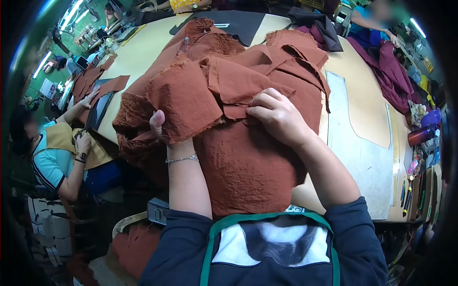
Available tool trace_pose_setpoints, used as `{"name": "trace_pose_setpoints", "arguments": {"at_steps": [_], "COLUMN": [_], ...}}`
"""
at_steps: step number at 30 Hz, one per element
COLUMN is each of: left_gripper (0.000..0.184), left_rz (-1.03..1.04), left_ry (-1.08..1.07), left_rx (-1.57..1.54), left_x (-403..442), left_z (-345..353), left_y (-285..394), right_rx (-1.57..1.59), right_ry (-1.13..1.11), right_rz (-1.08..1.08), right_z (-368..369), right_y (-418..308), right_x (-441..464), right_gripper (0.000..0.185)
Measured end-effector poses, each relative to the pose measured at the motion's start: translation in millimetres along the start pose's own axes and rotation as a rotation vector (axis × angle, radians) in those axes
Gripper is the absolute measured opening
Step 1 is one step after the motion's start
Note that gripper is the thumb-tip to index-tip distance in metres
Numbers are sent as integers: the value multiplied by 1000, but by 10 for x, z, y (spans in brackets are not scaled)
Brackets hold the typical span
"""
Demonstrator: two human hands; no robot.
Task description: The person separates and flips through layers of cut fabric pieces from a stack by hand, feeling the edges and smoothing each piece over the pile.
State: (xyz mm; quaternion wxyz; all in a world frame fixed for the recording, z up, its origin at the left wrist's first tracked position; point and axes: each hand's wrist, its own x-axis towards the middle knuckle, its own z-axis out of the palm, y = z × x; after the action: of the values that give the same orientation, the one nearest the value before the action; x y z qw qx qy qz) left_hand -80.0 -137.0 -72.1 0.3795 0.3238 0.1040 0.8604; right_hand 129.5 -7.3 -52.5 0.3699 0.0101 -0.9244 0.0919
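Note:
A large heap of rust-brown fabric (248, 167) with frayed edges lies in front of me and hangs over the table's near edge. My left hand (158, 125) is mostly under a cut fabric panel (181, 100). Only its thumb shows, sticking up past the panel's left edge; the fingers are hidden. To the right, my right hand (279, 114) pinches the edge of a folded fabric flap (245, 83), knuckles up.
The pale table (143, 47) carries a grey pattern sheet (338, 157) at right and black material (238, 24) at the back. Maroon cloth (391, 71) and pens (408, 198) lie far right. At left, a co-worker (55, 157) handles brown pieces; other people are farther back.

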Motion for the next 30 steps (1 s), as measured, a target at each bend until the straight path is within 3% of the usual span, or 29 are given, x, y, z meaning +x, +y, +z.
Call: {"name": "trace_pose_setpoints", "arguments": {"at_steps": [10, 12, 14, 16, 17, 19, 21, 22, 25, 27, 30], "left_gripper": [66, 67, 69, 69, 68, 62, 51, 44, 19, 27, 36], "left_rz": [10, -14, -18, 2, 24, 51, 60, 42, 39, 94, 108], "left_ry": [13, -19, -25, 20, 67, 104, 86, 76, 19, -53, -155], "left_rx": [-39, -32, -9, 65, 128, 298, 511, 586, 715, 738, 685], "left_x": [-20, -8, -4, -5, -8, -25, -63, -89, -104, -107, -43], "left_z": [-28, -11, -4, 16, 39, 164, 380, 371, 448, 345, 329], "left_y": [-21, -20, -22, -24, -38, -61, -93, -111, -148, -117, -126], "right_rx": [-101, -178, -347, -90, 2, 87, 338, 305, 420, 518, 649], "right_ry": [105, 279, 572, 835, 799, 504, 273, 155, -8, -89, -54], "right_rz": [39, 32, 172, 404, 408, 320, 286, 267, 375, 468, 415], "right_z": [-185, -357, -476, -566, -564, -477, -252, -183, -28, 42, 139], "right_y": [65, 207, 370, 363, 321, 38, -301, -406, -432, -376, -291], "right_x": [-25, 51, 108, 202, 217, 273, 341, 392, 540, 598, 553], "right_gripper": [12, 19, 14, 6, 6, 14, 39, 45, 49, 43, 34]}}
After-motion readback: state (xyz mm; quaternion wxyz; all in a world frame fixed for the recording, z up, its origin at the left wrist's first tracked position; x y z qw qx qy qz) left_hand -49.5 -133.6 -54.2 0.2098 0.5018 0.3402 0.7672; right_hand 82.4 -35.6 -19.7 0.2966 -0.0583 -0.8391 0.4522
